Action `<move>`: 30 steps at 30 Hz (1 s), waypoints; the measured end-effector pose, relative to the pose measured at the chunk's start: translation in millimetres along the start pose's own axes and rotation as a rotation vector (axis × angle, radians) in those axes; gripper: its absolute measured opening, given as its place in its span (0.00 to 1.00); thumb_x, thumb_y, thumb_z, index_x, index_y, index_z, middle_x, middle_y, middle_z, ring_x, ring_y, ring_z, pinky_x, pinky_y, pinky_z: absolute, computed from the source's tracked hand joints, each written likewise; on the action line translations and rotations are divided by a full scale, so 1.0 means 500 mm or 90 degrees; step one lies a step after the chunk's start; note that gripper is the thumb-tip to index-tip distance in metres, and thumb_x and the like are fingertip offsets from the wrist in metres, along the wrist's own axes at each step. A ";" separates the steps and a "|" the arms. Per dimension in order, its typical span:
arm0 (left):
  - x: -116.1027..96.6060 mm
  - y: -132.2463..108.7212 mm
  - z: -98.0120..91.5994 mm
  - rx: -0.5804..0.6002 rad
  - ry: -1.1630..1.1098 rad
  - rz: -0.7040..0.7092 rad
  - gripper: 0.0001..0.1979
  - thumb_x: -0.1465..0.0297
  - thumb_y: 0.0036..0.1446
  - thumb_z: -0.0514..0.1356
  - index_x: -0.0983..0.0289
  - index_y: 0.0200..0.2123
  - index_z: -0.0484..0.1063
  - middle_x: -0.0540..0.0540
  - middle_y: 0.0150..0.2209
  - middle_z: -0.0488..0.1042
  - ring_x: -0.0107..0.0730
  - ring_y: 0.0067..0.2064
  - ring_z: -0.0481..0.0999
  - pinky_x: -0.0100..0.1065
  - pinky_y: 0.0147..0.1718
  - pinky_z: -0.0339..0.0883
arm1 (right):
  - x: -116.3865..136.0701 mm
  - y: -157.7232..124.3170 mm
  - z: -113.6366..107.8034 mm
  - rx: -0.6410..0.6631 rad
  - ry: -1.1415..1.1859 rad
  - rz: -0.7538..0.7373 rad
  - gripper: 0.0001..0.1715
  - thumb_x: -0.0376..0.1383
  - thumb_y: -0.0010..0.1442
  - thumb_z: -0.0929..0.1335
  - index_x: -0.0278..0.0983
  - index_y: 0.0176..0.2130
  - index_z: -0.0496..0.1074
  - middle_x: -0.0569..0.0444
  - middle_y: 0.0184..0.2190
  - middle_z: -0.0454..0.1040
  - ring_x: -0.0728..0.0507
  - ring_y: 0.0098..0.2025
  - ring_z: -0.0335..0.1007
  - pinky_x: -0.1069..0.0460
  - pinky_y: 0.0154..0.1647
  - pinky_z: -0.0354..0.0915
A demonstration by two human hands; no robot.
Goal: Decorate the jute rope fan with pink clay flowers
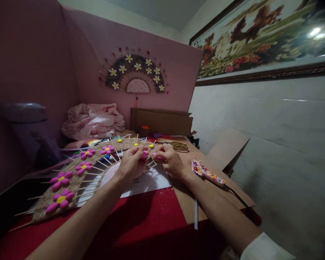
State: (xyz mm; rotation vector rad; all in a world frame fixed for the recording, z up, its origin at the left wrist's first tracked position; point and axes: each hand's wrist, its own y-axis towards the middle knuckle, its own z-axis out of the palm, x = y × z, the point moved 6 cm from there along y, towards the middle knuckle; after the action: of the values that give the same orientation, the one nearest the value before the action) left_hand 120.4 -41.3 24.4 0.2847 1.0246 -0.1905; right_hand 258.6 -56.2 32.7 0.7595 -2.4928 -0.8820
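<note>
A half-round fan of twined rope woven over thin wooden sticks lies in front of me, tilted to the left. Pink clay flowers with yellow centres sit along its left side, and a few bare yellow clay dots mark its upper right. My left hand is closed in a pinch, with a lump of pink clay at its fingertips. Beside it, over the fan's right part, my right hand is closed too, its fingertips on a small pink clay piece.
A glue gun wrapped in flowered cloth lies right of my hands, its black cord trailing right. A white glue stick rests at the cardboard's edge. Behind stand folded cardboard, pink cloth and a finished fan on the pink panel.
</note>
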 end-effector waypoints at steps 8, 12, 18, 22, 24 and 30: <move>0.006 -0.009 0.010 0.039 -0.029 -0.048 0.14 0.70 0.44 0.68 0.66 0.36 0.71 0.50 0.25 0.72 0.24 0.24 0.71 0.26 0.21 0.63 | 0.020 0.000 -0.037 -0.128 0.151 -0.017 0.09 0.35 0.59 0.67 0.41 0.41 0.73 0.50 0.37 0.68 0.42 0.44 0.63 0.46 0.47 0.61; 0.012 -0.012 0.012 0.052 0.009 -0.033 0.15 0.69 0.41 0.70 0.67 0.33 0.71 0.51 0.26 0.75 0.25 0.26 0.74 0.27 0.25 0.67 | 0.047 -0.003 -0.042 -0.143 0.155 -0.045 0.10 0.36 0.56 0.69 0.40 0.41 0.72 0.49 0.38 0.70 0.41 0.45 0.64 0.46 0.47 0.62; 0.015 -0.017 0.011 0.049 0.053 -0.044 0.16 0.66 0.42 0.70 0.66 0.32 0.69 0.54 0.27 0.77 0.28 0.28 0.77 0.27 0.28 0.69 | 0.055 -0.006 -0.039 -0.163 0.164 -0.075 0.05 0.35 0.58 0.67 0.38 0.37 0.72 0.51 0.34 0.71 0.43 0.41 0.65 0.47 0.43 0.63; 0.016 -0.013 0.010 0.056 0.031 -0.031 0.17 0.69 0.39 0.71 0.66 0.31 0.70 0.54 0.29 0.77 0.29 0.29 0.77 0.29 0.31 0.70 | 0.054 -0.006 -0.037 -0.140 0.183 -0.062 0.07 0.35 0.56 0.68 0.38 0.39 0.71 0.52 0.32 0.71 0.45 0.35 0.66 0.49 0.38 0.64; 0.018 -0.012 0.009 0.060 0.041 -0.026 0.15 0.69 0.40 0.70 0.66 0.32 0.70 0.53 0.29 0.77 0.27 0.29 0.76 0.28 0.32 0.69 | 0.053 -0.006 -0.035 -0.132 0.198 -0.048 0.08 0.35 0.56 0.68 0.38 0.39 0.71 0.54 0.30 0.71 0.46 0.32 0.66 0.51 0.35 0.64; 0.024 -0.011 0.008 0.068 0.101 -0.041 0.14 0.68 0.43 0.69 0.66 0.31 0.69 0.54 0.28 0.77 0.26 0.27 0.75 0.26 0.27 0.67 | 0.061 -0.007 -0.034 -0.133 0.211 -0.080 0.06 0.31 0.58 0.66 0.37 0.37 0.72 0.52 0.31 0.74 0.46 0.33 0.68 0.51 0.37 0.64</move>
State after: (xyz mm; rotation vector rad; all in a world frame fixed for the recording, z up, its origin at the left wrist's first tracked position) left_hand 128.0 -47.8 15.2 0.3694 1.1835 -0.2846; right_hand 244.8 -84.7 48.3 0.9150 -2.0476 -0.9553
